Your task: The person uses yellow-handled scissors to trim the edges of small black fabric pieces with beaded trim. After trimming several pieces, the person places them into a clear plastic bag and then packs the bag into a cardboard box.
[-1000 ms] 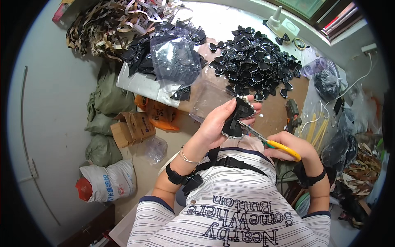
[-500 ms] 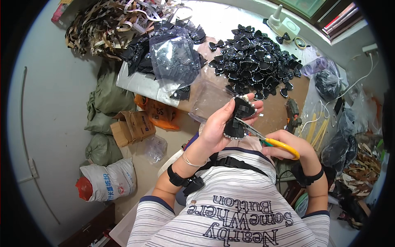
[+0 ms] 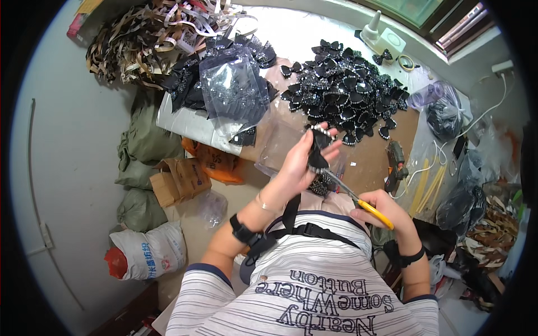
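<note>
My left hand [image 3: 298, 158] is closed on a black bow [image 3: 320, 147] edged with shiny beads, its thumb on the near side and fingertips showing beyond. In my right hand [image 3: 388, 210] is a pair of scissors [image 3: 374, 213] with yellow handles. The blades point up and left, their tips at the bow's lower edge. Below the bow, just past the blades, another dark glittery piece [image 3: 320, 185] shows in part. On the table beyond my hands lies a big heap of similar black bows [image 3: 350, 92].
A clear plastic bag [image 3: 234, 87] lies over black glittery pieces at the left, beside a tangle of ribbons [image 3: 134, 45]. A clear tray [image 3: 274, 147] sits by the table's near edge. At the right are a glue gun [image 3: 397, 158], yellow sticks [image 3: 430, 187] and a white cable [image 3: 486, 115].
My left hand has tilted the bow, so it now appears narrower and more edge-on. My right hand and the scissors have shifted slightly down and left.
</note>
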A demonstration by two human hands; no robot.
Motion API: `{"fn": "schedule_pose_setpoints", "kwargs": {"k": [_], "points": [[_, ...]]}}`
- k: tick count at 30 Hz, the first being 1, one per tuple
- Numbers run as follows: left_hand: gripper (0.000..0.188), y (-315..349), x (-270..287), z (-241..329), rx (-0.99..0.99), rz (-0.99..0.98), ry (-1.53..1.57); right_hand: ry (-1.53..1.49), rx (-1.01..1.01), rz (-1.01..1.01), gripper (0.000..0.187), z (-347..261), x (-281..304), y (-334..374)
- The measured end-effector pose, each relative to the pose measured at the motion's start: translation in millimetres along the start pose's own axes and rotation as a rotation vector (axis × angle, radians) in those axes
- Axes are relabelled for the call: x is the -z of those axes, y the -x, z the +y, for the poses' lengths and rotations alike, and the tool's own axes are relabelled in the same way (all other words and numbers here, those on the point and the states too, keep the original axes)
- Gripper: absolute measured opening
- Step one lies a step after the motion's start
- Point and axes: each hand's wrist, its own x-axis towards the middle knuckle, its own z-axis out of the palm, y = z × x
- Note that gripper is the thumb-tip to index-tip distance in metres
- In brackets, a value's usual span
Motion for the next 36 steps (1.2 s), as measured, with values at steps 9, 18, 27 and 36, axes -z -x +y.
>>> {"fn": "schedule_pose_setpoints", "kwargs": {"k": [9, 18, 27, 36], "points": [[0.042, -177.1, 56.4, 17.6, -0.674, 0.238, -1.386, -0.112, -0.069, 0.361, 0.023, 23.8, 3.5, 11.7], [0.055, -56.5, 190.2, -77.3, 0.325, 0.05, -1.918, -0.264, -0.074, 0.45, 0.021, 43.8, -15.2, 5.3], [0.037, -40.4, 154.7, -18.4, 0.151, 0.179, -0.957, 0.219, -0.008, 0.437, 0.027, 37.9, -15.6, -20.5], [0.048, 45.8, 18.9, 17.0, 0.006, -0.061, -0.341, 0.929, 0.1, 0.388, 0.024, -29.9, -10.9, -27.8]]}}
